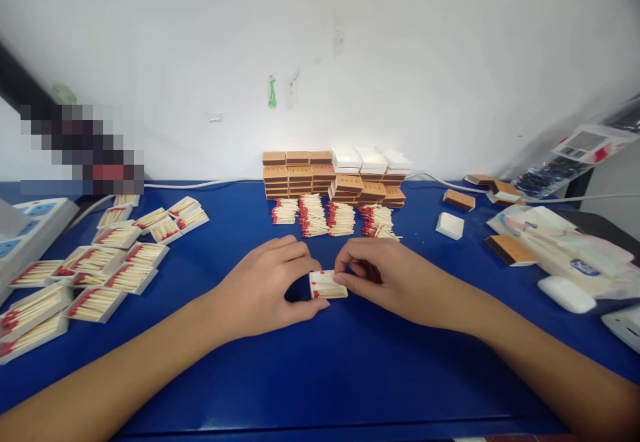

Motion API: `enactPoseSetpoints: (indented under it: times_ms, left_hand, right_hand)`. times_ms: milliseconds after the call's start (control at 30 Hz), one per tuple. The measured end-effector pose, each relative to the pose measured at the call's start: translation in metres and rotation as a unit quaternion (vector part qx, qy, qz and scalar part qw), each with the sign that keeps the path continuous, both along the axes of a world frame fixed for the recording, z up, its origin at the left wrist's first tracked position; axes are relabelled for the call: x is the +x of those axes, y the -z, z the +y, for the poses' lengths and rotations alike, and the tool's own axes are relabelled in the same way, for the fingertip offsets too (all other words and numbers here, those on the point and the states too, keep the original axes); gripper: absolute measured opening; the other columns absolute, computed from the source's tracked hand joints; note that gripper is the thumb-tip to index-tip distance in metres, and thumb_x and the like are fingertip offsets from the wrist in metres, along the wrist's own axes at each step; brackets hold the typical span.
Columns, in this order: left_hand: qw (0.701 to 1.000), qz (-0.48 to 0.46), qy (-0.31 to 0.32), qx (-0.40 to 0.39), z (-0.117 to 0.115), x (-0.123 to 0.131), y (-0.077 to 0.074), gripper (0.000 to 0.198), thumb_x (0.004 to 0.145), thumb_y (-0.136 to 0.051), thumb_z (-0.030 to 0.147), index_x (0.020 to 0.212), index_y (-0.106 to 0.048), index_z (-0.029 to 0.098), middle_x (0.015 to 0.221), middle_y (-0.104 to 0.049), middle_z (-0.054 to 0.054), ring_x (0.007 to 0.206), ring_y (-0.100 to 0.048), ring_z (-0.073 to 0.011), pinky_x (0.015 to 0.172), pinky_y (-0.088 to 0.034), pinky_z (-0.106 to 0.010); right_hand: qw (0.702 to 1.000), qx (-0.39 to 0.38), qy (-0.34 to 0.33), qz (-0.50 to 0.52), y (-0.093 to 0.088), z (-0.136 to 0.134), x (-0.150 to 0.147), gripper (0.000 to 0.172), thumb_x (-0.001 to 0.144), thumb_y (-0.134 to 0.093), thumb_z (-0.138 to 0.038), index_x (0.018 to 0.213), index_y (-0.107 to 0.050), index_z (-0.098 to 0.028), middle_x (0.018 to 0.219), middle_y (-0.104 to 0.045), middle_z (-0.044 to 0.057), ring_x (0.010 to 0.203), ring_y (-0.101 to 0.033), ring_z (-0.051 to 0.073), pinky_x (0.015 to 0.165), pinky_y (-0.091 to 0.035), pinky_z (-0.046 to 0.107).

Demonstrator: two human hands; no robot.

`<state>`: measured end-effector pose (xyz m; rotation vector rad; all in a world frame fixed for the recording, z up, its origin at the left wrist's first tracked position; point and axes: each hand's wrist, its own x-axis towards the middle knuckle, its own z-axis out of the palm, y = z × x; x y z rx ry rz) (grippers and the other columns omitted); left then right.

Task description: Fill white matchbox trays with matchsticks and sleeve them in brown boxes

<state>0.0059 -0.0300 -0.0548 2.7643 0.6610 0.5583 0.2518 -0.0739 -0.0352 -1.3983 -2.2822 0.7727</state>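
Note:
A small white matchbox tray (327, 285) filled with red-tipped matches lies on the blue table (320, 375) between my hands. My left hand (265, 289) pinches its left end with thumb and fingers curled. My right hand (380, 275) grips its right end, fingers closed round it. Just behind the hands lie several bundles of loose matches (335, 217). Behind those stands a stack of brown matchbox sleeves (300, 174) with white trays (371, 159) on top.
Several filled open trays (100, 275) are spread at the left, beside a white power strip (30, 229). At the right lie loose sleeves (510, 250), a white tray (449, 225), plastic packets (570, 249) and a white case (566, 293). A white wall rises behind.

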Motion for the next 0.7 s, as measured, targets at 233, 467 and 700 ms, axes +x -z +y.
enactPoseSetpoints:
  times_ms: [233, 467, 700]
  left_hand:
    - [0.998, -0.011, 0.014, 0.062, 0.001, -0.003, -0.001, 0.026, 0.097, -0.073, 0.039, 0.112, -0.073, 0.018, 0.101, -0.071, -0.006, 0.091, -0.063, -0.0220, 0.083, -0.050, -0.037]
    - [0.994, -0.018, 0.036, 0.101, 0.003, -0.004, 0.001, 0.033, 0.097, -0.074, 0.047, 0.109, -0.072, 0.017, 0.099, -0.072, -0.006, 0.088, -0.063, -0.0209, 0.081, -0.050, -0.036]
    - [0.990, -0.045, 0.055, 0.119, 0.004, -0.005, 0.001, 0.033, 0.096, -0.076, 0.044, 0.112, -0.071, 0.016, 0.097, -0.071, -0.005, 0.085, -0.063, -0.0200, 0.078, -0.051, -0.035]
  right_hand:
    - [1.000, 0.015, 0.017, 0.002, -0.011, -0.003, 0.007, 0.017, 0.101, -0.062, -0.033, 0.089, -0.069, -0.022, 0.070, -0.055, -0.003, 0.063, -0.050, 0.013, 0.058, -0.037, 0.027]
    - [0.998, 0.053, -0.027, -0.025, -0.006, -0.007, 0.000, 0.012, 0.100, -0.062, -0.024, 0.090, -0.069, -0.021, 0.071, -0.057, -0.002, 0.065, -0.052, 0.014, 0.062, -0.037, 0.028]
    - [0.994, 0.100, -0.018, -0.032, -0.005, -0.007, 0.002, 0.011, 0.098, -0.062, -0.020, 0.090, -0.067, -0.021, 0.072, -0.058, -0.002, 0.065, -0.053, 0.013, 0.062, -0.037, 0.027]
